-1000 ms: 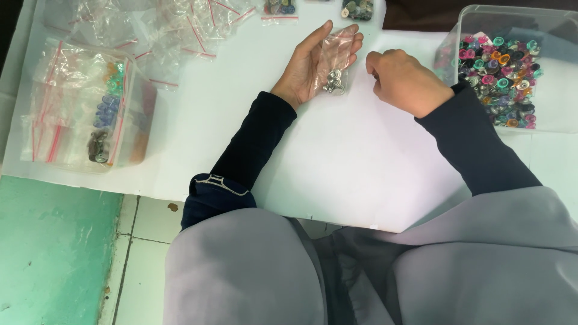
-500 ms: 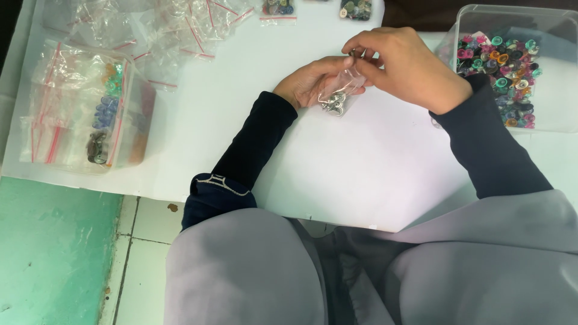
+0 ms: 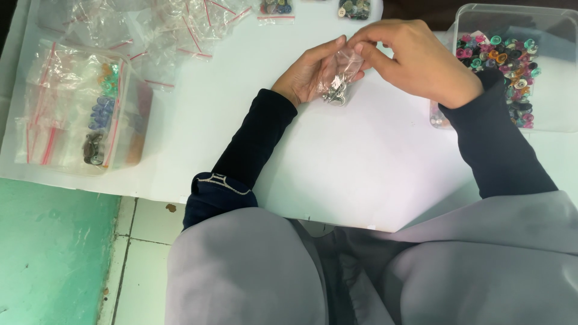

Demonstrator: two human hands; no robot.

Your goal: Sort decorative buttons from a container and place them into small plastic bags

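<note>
A: What has changed since the earlier frames?

B: A second ago the right hand (image 3: 415,60) lay apart from the bag (image 3: 340,78), which rested on the open left palm. Since then the right hand has come across, and now both hands meet over the bag.

A: How do the fingers stand?

B: The right thumb and forefinger are pinched together on the bag's top edge. The left hand (image 3: 307,75) lies behind and under the bag, its fingers curled up against it, fingertips meeting the right hand's at the top.

A: Where is the bag?

B: Between the two hands, just above the white table (image 3: 361,162), well left of the clear box (image 3: 560,114).

A: What is inside it?

B: Small dark and silvery pieces, bunched at the bottom. Too small to tell what they are. The right fingers hide the bag's mouth, so whether it is sealed cannot be told.

A: And the box?

B: It holds many small coloured round pieces. The right wrist and dark sleeve cover its near left corner.

A: Anything far left of the box?

B: A tub (image 3: 129,120) with bags of beads inside it, blurred by plastic. Beyond it lies a heap of empty bags (image 3: 174,30) with red strips, cut off by the top edge. Two more filled bags at the top edge are also cut off.
</note>
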